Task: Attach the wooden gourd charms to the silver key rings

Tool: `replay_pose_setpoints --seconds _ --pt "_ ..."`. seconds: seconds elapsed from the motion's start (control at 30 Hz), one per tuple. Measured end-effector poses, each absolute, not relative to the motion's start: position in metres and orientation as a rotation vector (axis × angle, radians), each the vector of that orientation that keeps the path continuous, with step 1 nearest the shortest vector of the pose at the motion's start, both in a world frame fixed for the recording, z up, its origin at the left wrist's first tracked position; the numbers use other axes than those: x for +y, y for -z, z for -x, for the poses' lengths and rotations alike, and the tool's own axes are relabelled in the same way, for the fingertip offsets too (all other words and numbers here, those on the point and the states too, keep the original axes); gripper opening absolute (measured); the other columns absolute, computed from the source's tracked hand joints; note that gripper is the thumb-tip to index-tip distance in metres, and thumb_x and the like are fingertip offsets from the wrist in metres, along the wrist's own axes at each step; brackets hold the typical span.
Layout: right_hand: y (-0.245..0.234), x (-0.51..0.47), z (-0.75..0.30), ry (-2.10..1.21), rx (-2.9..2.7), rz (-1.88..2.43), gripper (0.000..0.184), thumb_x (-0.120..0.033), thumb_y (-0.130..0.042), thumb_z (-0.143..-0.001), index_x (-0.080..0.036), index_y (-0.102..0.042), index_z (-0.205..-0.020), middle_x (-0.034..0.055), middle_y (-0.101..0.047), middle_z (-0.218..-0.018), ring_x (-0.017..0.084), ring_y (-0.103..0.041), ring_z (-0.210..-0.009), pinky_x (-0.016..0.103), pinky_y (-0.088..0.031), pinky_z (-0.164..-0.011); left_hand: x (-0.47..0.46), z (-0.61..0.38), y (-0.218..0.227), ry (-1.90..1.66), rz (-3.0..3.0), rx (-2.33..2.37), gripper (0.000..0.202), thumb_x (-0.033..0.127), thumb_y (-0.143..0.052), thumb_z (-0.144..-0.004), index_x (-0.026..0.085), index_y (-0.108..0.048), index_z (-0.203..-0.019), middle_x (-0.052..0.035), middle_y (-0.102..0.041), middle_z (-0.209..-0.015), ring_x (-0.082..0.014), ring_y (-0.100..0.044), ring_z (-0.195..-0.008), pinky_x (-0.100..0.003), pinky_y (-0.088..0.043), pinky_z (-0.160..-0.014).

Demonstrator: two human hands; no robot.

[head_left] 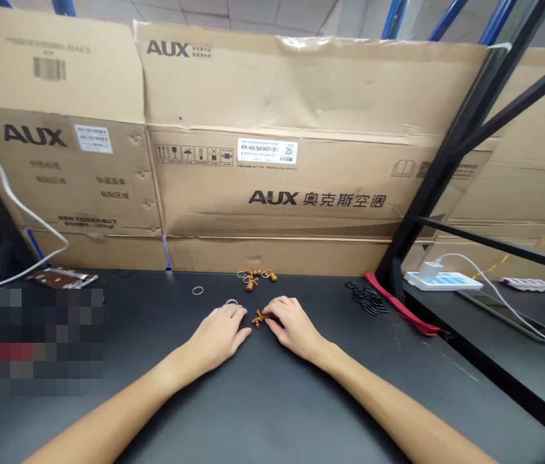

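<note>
Both bare forearms came in from the lower edge, the left from 7 o'clock and the right from 5 o'clock, converging just below the middle of the view. The left hand (pixel 219 336) lay palm down, fingers loosely bent and pointing to 2 o'clock. The right hand (pixel 294 327) lay knuckles up, its fingers (pixel 272 317) curled toward 9 o'clock, tips near the thumb; whether they pinched shut could not be told. The fingertips of the two hands were near, not touching.

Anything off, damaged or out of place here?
Minor only. The middle cardboard box behind the table has a crumpled, torn top edge and dents. One metal ring lies alone, apart from the pile of wooden charms. The left hand and right hand flank a small charm; nothing spilled.
</note>
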State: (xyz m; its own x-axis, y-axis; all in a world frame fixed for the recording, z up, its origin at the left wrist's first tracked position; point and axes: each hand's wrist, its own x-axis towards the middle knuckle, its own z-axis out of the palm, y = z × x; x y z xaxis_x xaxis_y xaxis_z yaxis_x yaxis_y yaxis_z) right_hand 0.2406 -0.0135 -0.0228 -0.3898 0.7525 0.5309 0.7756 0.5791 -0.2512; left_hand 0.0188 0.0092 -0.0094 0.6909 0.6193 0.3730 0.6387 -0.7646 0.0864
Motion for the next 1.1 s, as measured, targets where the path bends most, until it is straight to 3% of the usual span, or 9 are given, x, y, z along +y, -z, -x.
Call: replay_pose_setpoints --seconds 0.2,0.33,0.5,0.73,0.87,1.0,1.1 --pt "0.024 -0.014 -0.239 0.016 -2.207 1.195 0.011 -0.013 -0.053 -0.089 -0.02 -0.059 -0.095 0.0051 -0.066 -0.092 0.02 -0.055 -0.088 0.035 -0.042 -0.077 0.007 -0.016 0.004 0.703 3.096 -0.76 0.027 0.022 -0.047 -0.093 0.024 -0.053 -0.12 -0.0058 -0.06 -0.12 -0.0194 -0.059 -0.106 -0.033 -0.048 -0.093" --pt "0.022 -0.017 -0.236 -0.03 -2.092 1.169 0.01 -0.017 -0.052 -0.09 -0.02 -0.059 -0.096 0.0059 -0.064 -0.091 0.02 -0.056 -0.086 0.035 -0.045 -0.076 0.011 -0.017 0.009 0.799 2.925 -0.888 0.027 0.024 -0.052 -0.09 0.019 -0.056 -0.116 -0.01 -0.058 -0.123 -0.0253 -0.052 -0.116 -0.041 -0.045 -0.097" --pt "0.02 -0.02 -0.23 -0.257 -1.926 1.129 0.013 -0.023 -0.047 -0.092 -0.02 -0.058 -0.099 0.0047 -0.062 -0.09 0.015 -0.058 -0.074 0.029 -0.049 -0.069 0.012 -0.017 0.012 0.764 2.936 -0.931 0.023 0.026 -0.048 -0.092 0.021 -0.06 -0.111 -0.0071 -0.063 -0.114 -0.0224 -0.059 -0.104 -0.038 -0.047 -0.091" --pt "0.02 -0.016 -0.232 -0.345 -1.877 1.196 0.013 -0.026 -0.049 -0.09 -0.019 -0.058 -0.097 0.0046 -0.064 -0.085 0.016 -0.059 -0.072 0.03 -0.049 -0.069 0.012 -0.017 0.009 0.737 2.975 -0.911 0.025 0.024 -0.047 -0.092 0.024 -0.064 -0.111 -0.0054 -0.065 -0.115 -0.0217 -0.06 -0.105 -0.036 -0.046 -0.092" --pt "0.021 -0.014 -0.236 -0.291 -1.887 1.233 0.012 -0.024 -0.051 -0.089 -0.019 -0.058 -0.096 0.0044 -0.064 -0.086 0.016 -0.059 -0.074 0.03 -0.049 -0.071 0.014 -0.018 0.01 0.732 2.956 -0.958 0.022 0.028 -0.051 -0.091 0.022 -0.067 -0.104 -0.0048 -0.069 -0.107 -0.0225 -0.061 -0.102 -0.036 -0.045 -0.09" --pt "0.026 -0.014 -0.237 -0.238 -1.945 1.234 0.011 -0.021 -0.051 -0.088 -0.019 -0.059 -0.096 0.0054 -0.061 -0.091 0.017 -0.059 -0.08 0.032 -0.049 -0.076 0.011 -0.021 0.007 0.717 2.889 -1.01 0.02 0.035 -0.055 -0.089 0.02 -0.069 -0.092 -0.0055 -0.07 -0.091 -0.0211 -0.064 -0.086 -0.034 -0.045 -0.082" --pt "0.03 -0.014 -0.235 -0.21 -1.997 1.211 0.011 -0.018 -0.052 -0.088 -0.019 -0.058 -0.096 0.006 -0.059 -0.093 0.018 -0.058 -0.082 0.033 -0.049 -0.077 0.006 -0.026 0.004 0.551 2.799 -0.939 0.022 0.029 -0.051 -0.091 0.017 -0.065 -0.08 -0.0065 -0.067 -0.077 -0.0214 -0.063 -0.076 -0.035 -0.044 -0.076"
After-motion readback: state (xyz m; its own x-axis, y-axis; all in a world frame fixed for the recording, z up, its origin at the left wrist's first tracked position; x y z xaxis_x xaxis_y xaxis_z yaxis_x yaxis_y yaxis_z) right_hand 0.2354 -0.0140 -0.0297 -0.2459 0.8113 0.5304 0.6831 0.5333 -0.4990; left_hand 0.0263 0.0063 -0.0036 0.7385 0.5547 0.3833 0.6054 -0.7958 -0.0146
